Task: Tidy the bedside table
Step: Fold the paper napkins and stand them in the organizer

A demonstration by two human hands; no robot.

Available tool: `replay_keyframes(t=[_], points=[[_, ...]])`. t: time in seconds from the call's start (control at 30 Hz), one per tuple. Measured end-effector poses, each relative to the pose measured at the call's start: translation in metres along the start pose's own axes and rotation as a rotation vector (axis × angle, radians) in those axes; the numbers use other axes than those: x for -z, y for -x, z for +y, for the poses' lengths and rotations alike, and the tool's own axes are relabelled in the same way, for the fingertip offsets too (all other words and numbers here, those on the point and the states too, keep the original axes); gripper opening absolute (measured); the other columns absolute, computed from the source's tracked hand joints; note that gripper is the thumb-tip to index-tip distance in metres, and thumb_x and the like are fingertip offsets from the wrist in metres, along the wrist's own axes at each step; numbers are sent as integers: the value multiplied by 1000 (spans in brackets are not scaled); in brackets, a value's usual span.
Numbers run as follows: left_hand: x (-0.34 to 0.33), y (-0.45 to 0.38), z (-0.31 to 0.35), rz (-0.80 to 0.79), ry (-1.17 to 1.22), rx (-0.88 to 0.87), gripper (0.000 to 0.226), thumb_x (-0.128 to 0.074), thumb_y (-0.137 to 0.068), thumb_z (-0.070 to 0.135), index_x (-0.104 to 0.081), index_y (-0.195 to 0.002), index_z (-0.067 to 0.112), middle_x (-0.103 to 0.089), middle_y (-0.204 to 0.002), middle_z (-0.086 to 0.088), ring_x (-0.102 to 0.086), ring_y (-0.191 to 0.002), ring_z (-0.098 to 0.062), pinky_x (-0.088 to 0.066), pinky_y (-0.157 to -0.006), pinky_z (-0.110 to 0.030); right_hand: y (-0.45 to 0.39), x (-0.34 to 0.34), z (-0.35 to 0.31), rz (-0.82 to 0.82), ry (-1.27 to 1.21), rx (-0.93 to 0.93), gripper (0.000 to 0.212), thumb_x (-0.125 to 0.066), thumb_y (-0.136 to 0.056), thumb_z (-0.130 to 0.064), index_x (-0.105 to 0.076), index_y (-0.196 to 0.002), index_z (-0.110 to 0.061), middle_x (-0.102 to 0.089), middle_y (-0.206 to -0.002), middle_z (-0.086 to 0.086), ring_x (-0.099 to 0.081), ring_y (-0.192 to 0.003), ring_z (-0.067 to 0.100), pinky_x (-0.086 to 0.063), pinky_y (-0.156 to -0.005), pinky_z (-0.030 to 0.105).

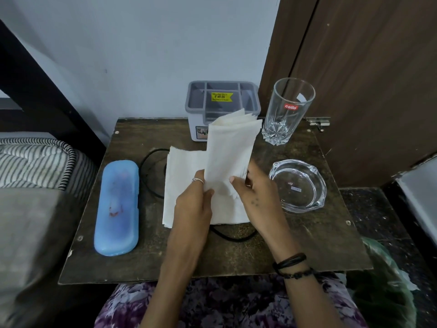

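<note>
Sitting by wall, dark wood bedside table (319, 233), door (366, 67) rt

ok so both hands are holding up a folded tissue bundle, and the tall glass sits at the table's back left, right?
Not quite. The head view shows the glass at the table's back right. The rest holds: left hand and right hand hold up the tissue bundle.

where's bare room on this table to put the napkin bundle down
Bare wood runs along the near edge of the dark wooden table, and between the blue plastic case and the flat white napkins. The back right is crowded by the tall clear glass and glass ashtray.
</note>
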State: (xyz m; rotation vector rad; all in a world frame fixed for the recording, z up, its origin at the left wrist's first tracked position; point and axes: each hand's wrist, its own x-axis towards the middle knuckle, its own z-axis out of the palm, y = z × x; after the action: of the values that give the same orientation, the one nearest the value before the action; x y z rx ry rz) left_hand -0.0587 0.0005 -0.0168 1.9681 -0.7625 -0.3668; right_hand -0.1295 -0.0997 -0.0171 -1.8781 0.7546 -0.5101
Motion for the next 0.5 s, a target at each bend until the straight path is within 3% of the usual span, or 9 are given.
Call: replay_keyframes(t=[0.1, 0.2, 0.27, 0.37, 0.5], points=[[-1, -1, -4, 20, -106, -13, 24, -45, -94, 3, -52, -116, 8, -53, -98, 9, -51, -85, -9, -36, -68, 0, 2, 1, -1, 33, 46, 2, 19, -55, -91, -22, -55, -104, -8, -68, -90, 16, -64, -81, 30, -53, -70, 48], [3, -5, 4, 67, -137, -66, 26, -46, -92, 1, -55, -116, 7, -50, -102, 6, -49, -90, -10, -32, -70, 7, 2, 5, -9, 56, 37, -6, 17, -55, -89, -25, -55, -105, -21, -70, -91, 5, -66, -81, 21, -56, -68, 49], [9, -17, 16, 110, -144, -113, 27, -47, -91, 0, -55, -116, 7, -48, -101, 5, -46, -87, -8, -33, -69, 6, -5, 10, -18, 49, -14, -10, 26, -55, -87, -19, -54, -110, -32, -70, -95, -1, -67, -83, 17, -57, -71, 49], [19, -49, 35, 159, -97, -195, 18, -50, -89, 0, -58, -103, 8, -56, -92, -8, -48, -78, -11, -36, -61, -11, -30, 21, -40, 57, -2, 54, 34, -53, -87, -9, -53, -113, -30, -68, -100, -1, -66, -87, 16, -57, -77, 42], [28, -107, 60, 199, -39, -213, 15, -56, -87, 1, -47, -85, 12, -53, -78, 4, -51, -63, 5, -36, -56, 3, -81, 35, -69, 166, 131, 213, 28, -51, -91, -2, -55, -114, -15, -67, -102, 2, -64, -86, 14, -56, -73, 22]])
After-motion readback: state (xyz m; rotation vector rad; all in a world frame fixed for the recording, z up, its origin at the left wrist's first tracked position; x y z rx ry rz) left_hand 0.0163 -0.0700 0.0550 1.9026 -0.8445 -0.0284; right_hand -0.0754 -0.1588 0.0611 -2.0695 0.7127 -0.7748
